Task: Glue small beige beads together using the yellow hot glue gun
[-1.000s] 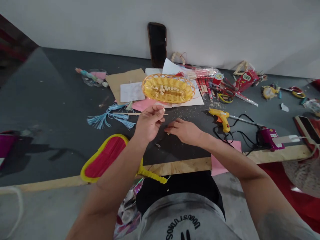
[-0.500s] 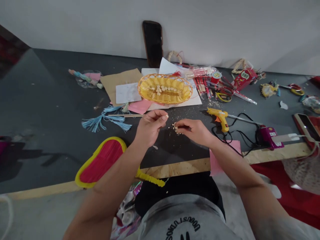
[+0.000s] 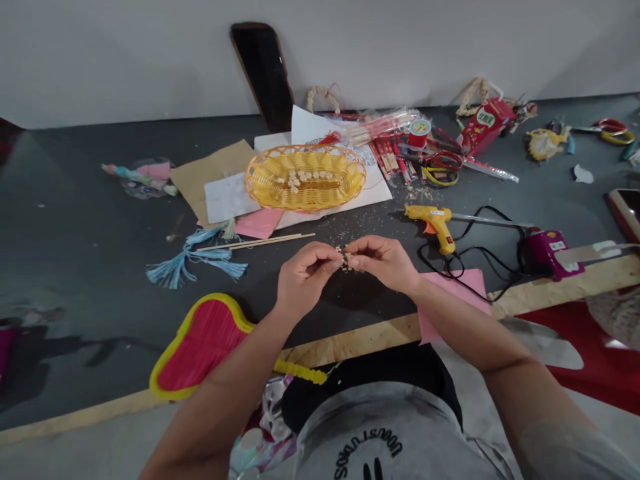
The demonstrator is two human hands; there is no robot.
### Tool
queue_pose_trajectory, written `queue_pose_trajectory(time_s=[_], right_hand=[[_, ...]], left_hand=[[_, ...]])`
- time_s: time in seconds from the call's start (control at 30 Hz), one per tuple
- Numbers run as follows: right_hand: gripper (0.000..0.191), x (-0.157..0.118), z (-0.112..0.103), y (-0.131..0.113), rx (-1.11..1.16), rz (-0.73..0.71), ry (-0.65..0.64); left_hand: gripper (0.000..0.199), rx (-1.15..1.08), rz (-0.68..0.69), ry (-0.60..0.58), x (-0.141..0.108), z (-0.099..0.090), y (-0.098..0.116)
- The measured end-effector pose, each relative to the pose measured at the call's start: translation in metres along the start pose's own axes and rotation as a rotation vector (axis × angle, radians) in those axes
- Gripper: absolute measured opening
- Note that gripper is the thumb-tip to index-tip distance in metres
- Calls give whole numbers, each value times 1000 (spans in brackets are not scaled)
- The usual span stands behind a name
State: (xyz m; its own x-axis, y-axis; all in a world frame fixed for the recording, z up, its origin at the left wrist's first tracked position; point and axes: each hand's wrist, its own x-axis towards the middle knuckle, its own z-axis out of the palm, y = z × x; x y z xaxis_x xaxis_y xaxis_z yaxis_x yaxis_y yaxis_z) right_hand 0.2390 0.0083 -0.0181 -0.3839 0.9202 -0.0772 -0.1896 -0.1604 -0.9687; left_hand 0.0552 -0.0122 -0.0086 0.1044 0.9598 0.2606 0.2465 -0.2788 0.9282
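Note:
My left hand is closed in a pinch over the dark table, with a tiny pale piece at its fingertips. Facing it, my right hand pinches too, also at a small pale piece, and the fingertips of both hands nearly meet. Just below and behind them lies a little heap of pale bits, partly covered by the fingers. Beyond the hands, a yellow woven basket holds several small pale flower-like clusters. Two thin sticks lie left of the hands.
A yellow glue gun with a black cord lies right, near a purple box. Blue tassels and a pink-and-yellow fan-shaped piece are left. Scissors, paper and a leaning phone are at the back.
My right hand has come up from the heap of bits to meet my left hand, which has lowered a little. The camera view has shifted and tilted slightly.

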Motion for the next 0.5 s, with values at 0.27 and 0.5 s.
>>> queue_pose_trajectory(time_s=[0.27,0.5], right_hand=[[34,-2,3,2,-8,-24,-9],[31,-2,3,2,-64,-53,-20]], left_hand=[[6,88,75,5,-2,0,0],[8,152,152,-10,0,-2,1]])
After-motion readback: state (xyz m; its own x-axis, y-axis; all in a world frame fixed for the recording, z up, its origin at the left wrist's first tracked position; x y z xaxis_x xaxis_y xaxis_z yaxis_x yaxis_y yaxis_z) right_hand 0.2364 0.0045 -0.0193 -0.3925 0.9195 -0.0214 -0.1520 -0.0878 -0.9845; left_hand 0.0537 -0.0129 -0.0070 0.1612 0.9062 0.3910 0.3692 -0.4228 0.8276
